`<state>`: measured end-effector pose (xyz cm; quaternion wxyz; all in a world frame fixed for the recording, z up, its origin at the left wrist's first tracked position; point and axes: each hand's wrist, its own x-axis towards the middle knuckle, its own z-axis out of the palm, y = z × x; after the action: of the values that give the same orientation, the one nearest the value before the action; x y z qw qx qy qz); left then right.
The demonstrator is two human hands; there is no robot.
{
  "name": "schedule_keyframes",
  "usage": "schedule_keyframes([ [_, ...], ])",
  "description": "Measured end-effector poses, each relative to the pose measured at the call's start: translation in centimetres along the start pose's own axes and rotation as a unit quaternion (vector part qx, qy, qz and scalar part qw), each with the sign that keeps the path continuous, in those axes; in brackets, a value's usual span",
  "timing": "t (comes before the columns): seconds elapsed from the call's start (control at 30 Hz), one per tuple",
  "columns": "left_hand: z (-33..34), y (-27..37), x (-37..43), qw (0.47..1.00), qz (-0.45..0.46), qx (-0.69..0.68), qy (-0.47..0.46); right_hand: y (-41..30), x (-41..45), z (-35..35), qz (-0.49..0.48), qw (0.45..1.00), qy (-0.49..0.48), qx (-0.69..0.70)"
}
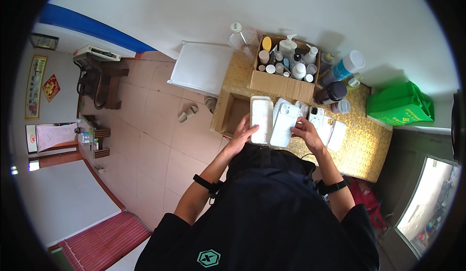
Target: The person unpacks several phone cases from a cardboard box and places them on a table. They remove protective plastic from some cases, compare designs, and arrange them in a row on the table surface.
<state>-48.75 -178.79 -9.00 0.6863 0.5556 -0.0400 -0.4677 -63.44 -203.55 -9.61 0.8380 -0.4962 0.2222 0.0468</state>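
My left hand (244,134) grips the lower left side of a white, rounded rectangular tray or box (261,120), thumb on its face. Beside it, my right hand (305,132) holds a pale phone case (285,125) with a camera cutout by its right edge, tilted a little. A further pale flat piece shows partly behind that case. To the right of my right hand lie a patterned phone case with camera rings (316,117) and white flat cases (337,136). A clear plastic item (301,108) lies behind my right hand. An open cardboard box (222,116) stands left of my left hand.
A cardboard box (282,85) full of bottles stands at the table's back, a clear jug (238,39) on its left. Dark and white bottles (332,92) and a green bag (398,105) are on the right. A white cabinet (200,65) adjoins the patterned table (367,147). Slippers (188,113) lie on the floor.
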Motion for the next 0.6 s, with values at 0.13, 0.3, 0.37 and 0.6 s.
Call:
schedule_keyframes([
  [0.13,0.1,0.0,-0.1,1.0,-0.004,0.0,0.003,1.2,-0.5,-2.6,0.044,0.993,0.098,0.04],
  [0.3,0.0,0.0,-0.1,0.999,-0.03,0.009,-0.012,3.9,-1.3,-7.0,0.058,0.979,0.179,0.084],
  [0.37,-0.1,-0.1,-0.1,0.999,-0.031,0.014,-0.016,5.1,-1.7,-9.1,0.07,0.971,0.211,0.088],
  [0.6,-0.2,-0.2,0.0,0.999,-0.041,0.007,-0.005,9.6,-3.6,-16.2,0.044,0.936,0.32,0.138],
])
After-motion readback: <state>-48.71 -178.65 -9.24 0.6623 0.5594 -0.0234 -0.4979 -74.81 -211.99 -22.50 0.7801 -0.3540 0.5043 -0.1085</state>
